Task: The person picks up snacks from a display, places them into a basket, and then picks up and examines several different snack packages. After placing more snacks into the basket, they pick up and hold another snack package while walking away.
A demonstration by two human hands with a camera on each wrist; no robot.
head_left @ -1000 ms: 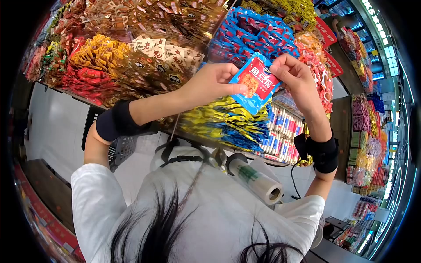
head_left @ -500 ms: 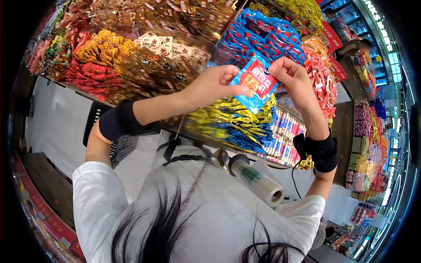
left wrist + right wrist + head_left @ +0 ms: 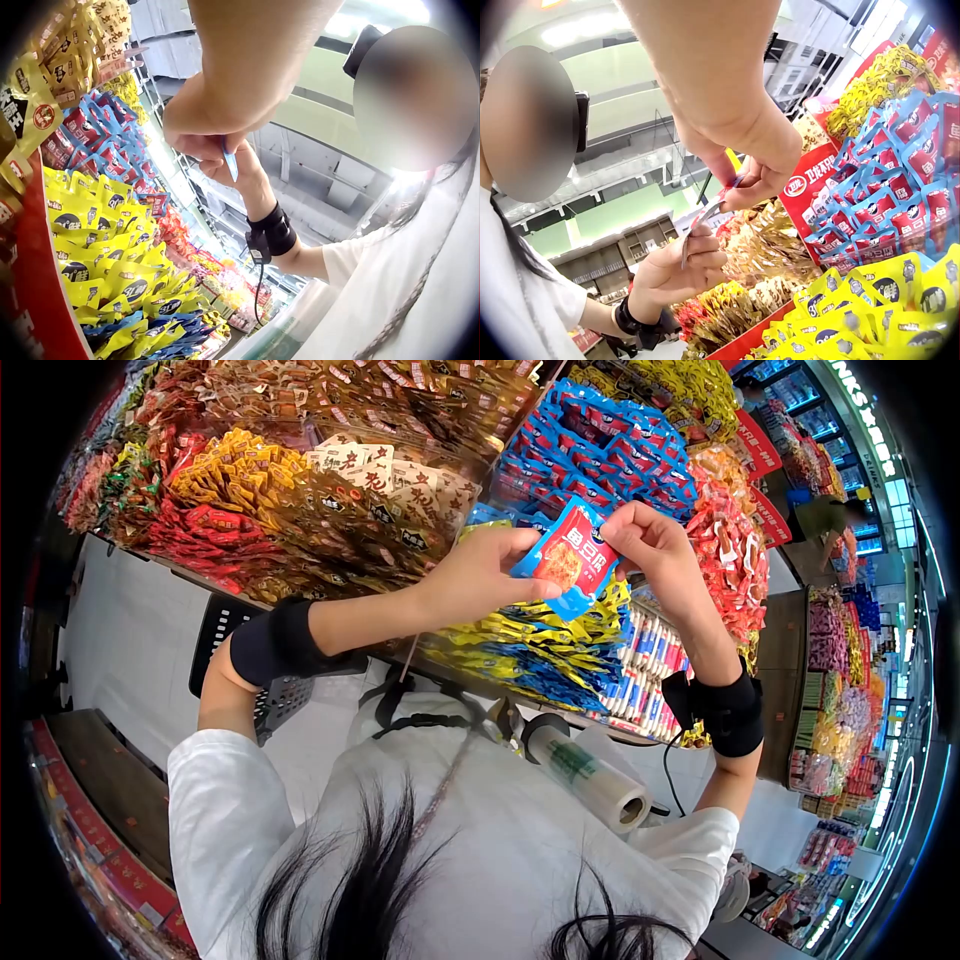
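Note:
A blue and red snack packet (image 3: 579, 560) is held up between both hands over the bins. My left hand (image 3: 485, 572) pinches its lower left side, thumb across the front. The right hand (image 3: 655, 555) pinches its upper right corner between thumb and fingers. In the left wrist view the packet (image 3: 229, 159) shows as a thin edge at the left hand (image 3: 206, 127). Seen from the right wrist, the packet (image 3: 705, 214) is edge-on between the right hand (image 3: 754, 169) above and the left hand (image 3: 679, 270) below.
Bins hold blue-red packets (image 3: 600, 445), yellow packets (image 3: 520, 630), brown packets (image 3: 335, 545) and red-white ones (image 3: 725, 555). A black basket (image 3: 285, 700) stands below at the left. A roll of clear bags (image 3: 590, 775) lies near the waist. A person (image 3: 830, 515) is at the far right.
The packet has tilted and dipped slightly, its printed front now clearer. The right hand has shifted a little down and left with it; the left hand has moved slightly down. Both keep hold.

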